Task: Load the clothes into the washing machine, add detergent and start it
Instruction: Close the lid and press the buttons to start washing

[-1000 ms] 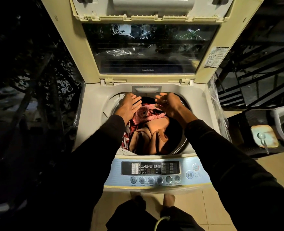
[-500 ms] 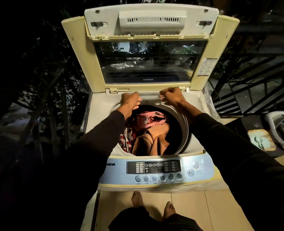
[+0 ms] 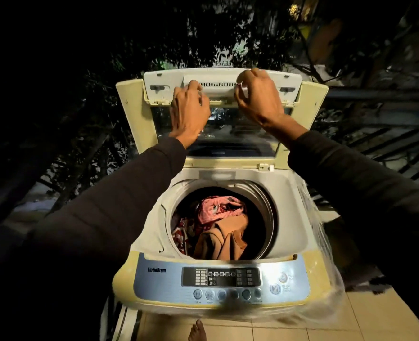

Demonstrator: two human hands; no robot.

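Reaching up with both arms, we have our left hand [image 3: 190,112] and right hand [image 3: 257,99] at the top edge of the raised lid [image 3: 222,87] of the washing machine [image 3: 151,244]. The left fingers curl over the lid's white handle part, gripping it; the right fingers are bent and pinch at the same part a little farther right, though how firmly they hold it we cannot tell. The lid stands upright behind the tub, its glass window facing us. Below our dark sleeves the drum [image 3: 265,212] lies open, and the clothes [image 3: 224,230] sit inside it: a tan garment in front, a pink one behind it, a red-and-white patterned one at the left. The control panel [image 3: 220,276] runs along the near edge, with its row of round buttons. Clear plastic wrap [image 3: 324,279] hangs at the machine's right side. One bare foot [image 3: 197,332] shows on the tiled floor [image 3: 326,326] beneath.
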